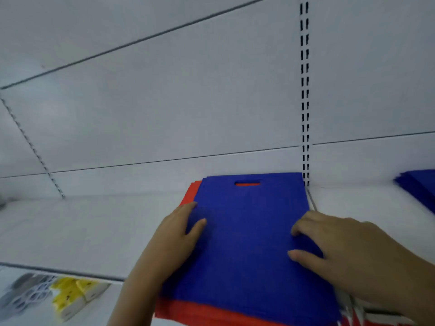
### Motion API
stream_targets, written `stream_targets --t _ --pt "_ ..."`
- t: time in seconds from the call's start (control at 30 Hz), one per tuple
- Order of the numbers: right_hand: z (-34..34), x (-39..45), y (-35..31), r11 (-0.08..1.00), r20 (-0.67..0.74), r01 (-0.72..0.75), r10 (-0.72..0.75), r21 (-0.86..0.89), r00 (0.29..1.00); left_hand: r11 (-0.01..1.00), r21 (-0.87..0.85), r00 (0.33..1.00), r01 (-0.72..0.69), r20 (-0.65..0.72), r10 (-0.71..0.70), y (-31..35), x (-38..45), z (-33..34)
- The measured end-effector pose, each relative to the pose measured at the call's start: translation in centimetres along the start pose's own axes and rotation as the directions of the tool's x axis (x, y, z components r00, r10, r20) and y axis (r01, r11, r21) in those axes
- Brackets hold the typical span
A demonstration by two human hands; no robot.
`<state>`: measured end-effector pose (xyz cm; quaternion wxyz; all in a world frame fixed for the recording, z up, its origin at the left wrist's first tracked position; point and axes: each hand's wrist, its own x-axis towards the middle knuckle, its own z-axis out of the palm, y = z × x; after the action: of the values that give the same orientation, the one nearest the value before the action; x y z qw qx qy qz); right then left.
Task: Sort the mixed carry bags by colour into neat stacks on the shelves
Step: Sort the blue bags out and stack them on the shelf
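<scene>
A blue carry bag (249, 231) with a slot handle lies flat on top of a stack of red bags (195, 309) on the white shelf (94, 227). Red shows at the stack's near edge, at its far left corner and through the handle slot. My left hand (174, 236) rests on the blue bag's left edge, fingers along the side and thumb on top. My right hand (353, 252) lies on the bag's right side with loosely bent fingers touching the fabric. A second pile of blue bags (419, 187) sits on the adjoining shelf at far right.
A slotted upright (304, 95) divides the white back panels just behind the stack's right corner. On a lower shelf at bottom left lie yellow-and-white packs (73, 297) and grey patterned packs (26, 295). Red-and-white items (357, 318) show under my right wrist.
</scene>
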<state>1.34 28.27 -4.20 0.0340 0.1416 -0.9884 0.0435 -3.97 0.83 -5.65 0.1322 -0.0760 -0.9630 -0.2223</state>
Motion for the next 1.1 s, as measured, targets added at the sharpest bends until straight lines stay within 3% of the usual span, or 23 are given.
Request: stream_targets --t 0.17,0.3,0.53,0.73,0.9,1.1 --pt "0.3 1.4 2.5 0.987 -0.021 -0.152 0.151 -0.055 0.988 0.985 0.172 0.983 -0.001 0.182 -0.030 -0.5 1.7 0.6" --pt "0.8 2.5 3.7 0.954 0.034 -0.293 0.295 -0.068 0.955 0.983 0.175 0.978 -0.054 0.209 0.016 -1.0 1.6 1.1" --pt "2.1 3.7 4.3 0.880 -0.039 -0.366 0.395 0.302 0.918 0.985 0.110 0.967 -0.133 0.232 0.105 -0.6 1.3 0.7" --pt "2.1 2.9 3.5 0.618 0.069 -0.379 0.464 0.689 0.883 0.990 -0.037 0.963 -0.136 0.228 0.141 -1.6 1.2 -0.4" --pt "1.7 2.2 1.8 0.521 0.109 -0.403 0.505 0.752 0.856 0.986 0.003 0.942 -0.166 0.297 0.157 -2.2 1.1 -0.7" --pt "0.8 1.0 0.7 0.340 0.196 -0.410 0.517 0.846 0.833 0.977 -0.101 0.930 -0.187 0.301 0.209 -2.2 1.3 -0.7"
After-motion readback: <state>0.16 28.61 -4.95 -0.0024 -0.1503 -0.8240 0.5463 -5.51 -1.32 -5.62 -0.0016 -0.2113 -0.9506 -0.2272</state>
